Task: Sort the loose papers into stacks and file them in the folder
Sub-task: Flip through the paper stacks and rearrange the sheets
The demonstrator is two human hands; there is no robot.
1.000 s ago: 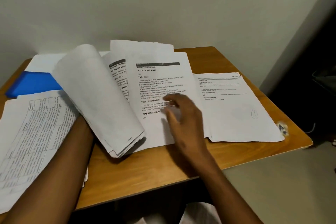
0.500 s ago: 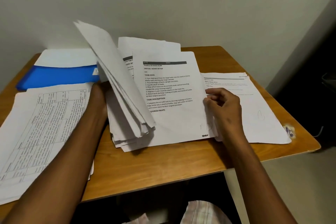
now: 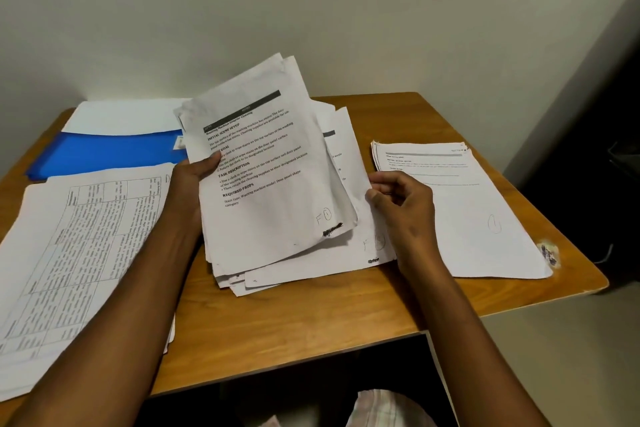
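In the head view, the left hand (image 3: 194, 173) grips a thick bundle of papers (image 3: 266, 177) by its left edge, thumb over the printed top sheet, and the bundle has swung since half a second ago: then it stood fanned on edge with its blank backs showing, and now it leans face-up over the middle of the table (image 3: 311, 315), its lower edges on the sheets beneath. The right hand (image 3: 403, 204) has stayed at the right edge of the single sheet (image 3: 360, 246) lying under the bundle, fingers curled and pinching that edge. My reading is that the bundle is being gone through page by page and this sheet is being separated for a stack, so sorting is well short of done and nothing is filed. The blue folder (image 3: 104, 152) lies closed toward the back left corner with white sheets behind it. A stack of table-printed pages (image 3: 76, 253) covers the left side and hangs over the front left edge; a smaller stack (image 3: 464, 211) lies by the right edge, beside a worn sticker (image 3: 549, 251). The table is wood, pushed against a plain pale wall, with dark space to the right.
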